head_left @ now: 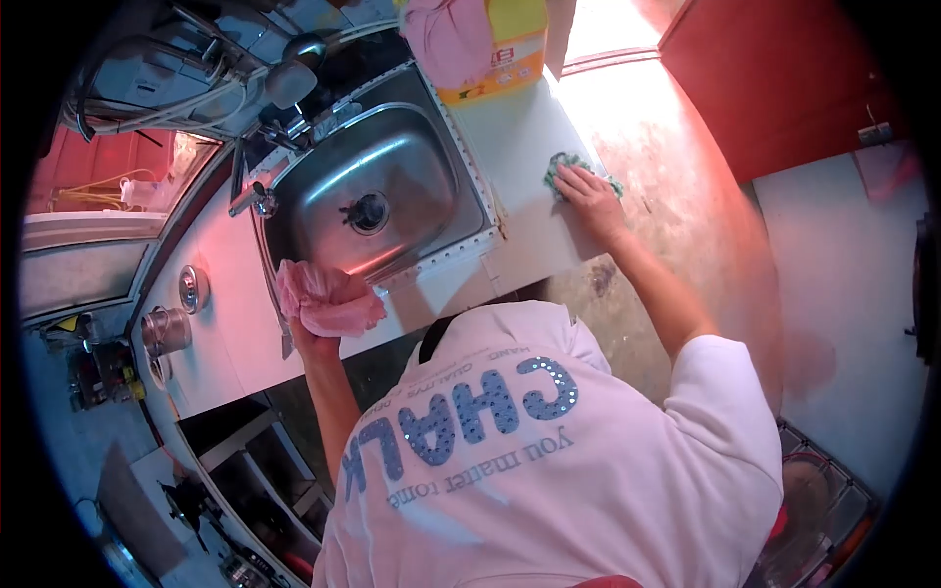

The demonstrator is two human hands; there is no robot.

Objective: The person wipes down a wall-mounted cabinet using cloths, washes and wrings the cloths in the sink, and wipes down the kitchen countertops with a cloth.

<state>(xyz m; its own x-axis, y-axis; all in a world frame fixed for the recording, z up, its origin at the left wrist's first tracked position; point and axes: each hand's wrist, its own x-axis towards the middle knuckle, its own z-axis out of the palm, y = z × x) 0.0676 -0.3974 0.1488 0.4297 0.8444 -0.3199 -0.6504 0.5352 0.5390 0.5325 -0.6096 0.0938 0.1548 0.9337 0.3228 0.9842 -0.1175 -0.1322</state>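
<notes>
Pink crumpled cloth or thin plastic point(328, 304) is bunched around my left hand point(316, 343) at the near left corner of the sink point(402, 162). It hides most of that hand's fingers. My right hand point(590, 201) presses a green and white cloth point(561, 174) onto the white counter point(520, 137) to the right of the sink. The fingers of this hand lie close together on top of the cloth, which sticks out on both sides. The steel basin holds no water that I can make out, and a dark drain piece point(369, 212) sits in its bottom.
A yellow and orange container point(510, 59) with a pink cloth point(451, 44) over it stands behind the counter's right part. The faucet point(257, 199) is at the sink's left edge. A round metal lid point(193, 289) and a metal cup point(167, 331) stand at the left.
</notes>
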